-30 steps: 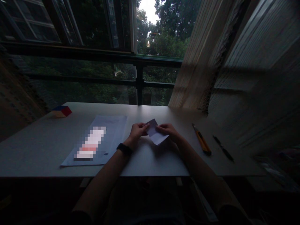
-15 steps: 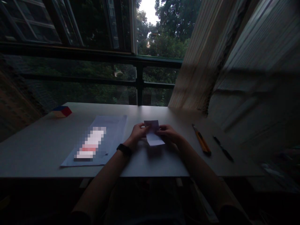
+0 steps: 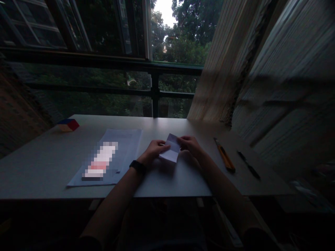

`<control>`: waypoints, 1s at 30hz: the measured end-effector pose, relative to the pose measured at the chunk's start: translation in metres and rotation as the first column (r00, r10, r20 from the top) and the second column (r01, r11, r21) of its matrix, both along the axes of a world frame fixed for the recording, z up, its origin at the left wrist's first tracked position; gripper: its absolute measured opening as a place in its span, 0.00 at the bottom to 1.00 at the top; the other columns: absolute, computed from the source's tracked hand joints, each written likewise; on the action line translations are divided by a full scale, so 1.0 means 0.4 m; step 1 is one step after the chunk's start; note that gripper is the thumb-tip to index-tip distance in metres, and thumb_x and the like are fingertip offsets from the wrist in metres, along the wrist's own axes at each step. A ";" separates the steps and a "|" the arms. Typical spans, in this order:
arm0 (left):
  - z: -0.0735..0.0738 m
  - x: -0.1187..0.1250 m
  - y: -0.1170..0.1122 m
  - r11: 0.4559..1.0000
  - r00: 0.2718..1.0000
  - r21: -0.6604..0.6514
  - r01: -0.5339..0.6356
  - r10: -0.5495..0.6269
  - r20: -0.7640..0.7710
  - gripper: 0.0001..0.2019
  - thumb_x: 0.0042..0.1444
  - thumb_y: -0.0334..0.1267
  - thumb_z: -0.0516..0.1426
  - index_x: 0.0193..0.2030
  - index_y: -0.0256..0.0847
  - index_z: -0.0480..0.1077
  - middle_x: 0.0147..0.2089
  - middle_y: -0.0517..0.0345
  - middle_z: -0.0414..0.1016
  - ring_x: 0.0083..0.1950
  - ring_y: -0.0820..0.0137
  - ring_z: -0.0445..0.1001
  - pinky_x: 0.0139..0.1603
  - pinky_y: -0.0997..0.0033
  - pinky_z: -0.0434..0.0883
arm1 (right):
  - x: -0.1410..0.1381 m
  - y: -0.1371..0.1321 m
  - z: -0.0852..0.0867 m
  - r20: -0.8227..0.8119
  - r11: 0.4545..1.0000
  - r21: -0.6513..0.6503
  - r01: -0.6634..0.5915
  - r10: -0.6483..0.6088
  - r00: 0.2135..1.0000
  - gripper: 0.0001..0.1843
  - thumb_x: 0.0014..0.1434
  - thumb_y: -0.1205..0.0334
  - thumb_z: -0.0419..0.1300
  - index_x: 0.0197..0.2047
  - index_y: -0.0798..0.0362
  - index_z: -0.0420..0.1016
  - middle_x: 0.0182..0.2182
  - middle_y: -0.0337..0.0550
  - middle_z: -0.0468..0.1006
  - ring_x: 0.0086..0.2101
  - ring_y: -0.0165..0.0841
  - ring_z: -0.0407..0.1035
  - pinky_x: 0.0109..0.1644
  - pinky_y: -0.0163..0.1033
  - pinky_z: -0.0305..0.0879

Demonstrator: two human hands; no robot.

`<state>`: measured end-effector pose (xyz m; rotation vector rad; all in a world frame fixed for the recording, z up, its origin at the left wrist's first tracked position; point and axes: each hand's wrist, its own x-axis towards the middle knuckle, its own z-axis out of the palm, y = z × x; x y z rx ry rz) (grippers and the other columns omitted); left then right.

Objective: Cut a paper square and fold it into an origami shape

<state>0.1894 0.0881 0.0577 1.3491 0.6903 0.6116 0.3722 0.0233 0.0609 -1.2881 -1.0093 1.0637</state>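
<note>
A small white sheet of paper (image 3: 171, 149) with a crease across it is held between my two hands, a little above the table (image 3: 162, 184). My left hand (image 3: 155, 150), with a dark band on its wrist, pinches the paper's left edge, thumb on top. On the other side, my right hand (image 3: 190, 144) grips its upper right edge with the fingertips. The paper is tilted, and a shadow falls on the tabletop below it. The fingers under the sheet are partly hidden.
Left of my hands lie larger white sheets (image 3: 128, 146), partly blurred out. A coloured cube (image 3: 68, 124) stands at the far left. An orange utility knife (image 3: 224, 155) and a dark pen (image 3: 248, 165) lie to the right. Behind the table are a window and a curtain (image 3: 211, 80).
The paper has turned from nearly straight to slanted, and its crease now shows clearly. My right hand has shifted slightly up along its edge. Both hands still hold it.
</note>
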 end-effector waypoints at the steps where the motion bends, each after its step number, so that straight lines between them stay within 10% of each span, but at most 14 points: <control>1: 0.000 0.000 0.000 1.000 1.000 -0.021 0.004 -0.004 0.013 0.19 0.36 0.41 0.66 0.34 0.29 0.73 0.26 0.50 0.74 0.24 0.72 0.70 0.22 0.77 0.63 | 0.001 0.001 0.000 -0.015 1.000 -0.004 0.021 -0.021 1.000 0.20 0.39 0.48 0.66 0.26 0.58 0.72 0.18 0.39 0.69 0.18 0.25 0.63 0.20 0.31 0.61; 30: 0.003 -0.006 0.008 0.996 0.998 -0.070 -0.054 0.056 0.031 0.19 0.38 0.40 0.65 0.36 0.27 0.73 0.26 0.49 0.74 0.22 0.71 0.70 0.23 0.73 0.63 | 0.016 -0.003 0.003 -0.050 0.998 -0.029 -0.048 0.046 0.998 0.17 0.44 0.52 0.64 0.31 0.58 0.75 0.22 0.43 0.74 0.22 0.30 0.70 0.23 0.31 0.62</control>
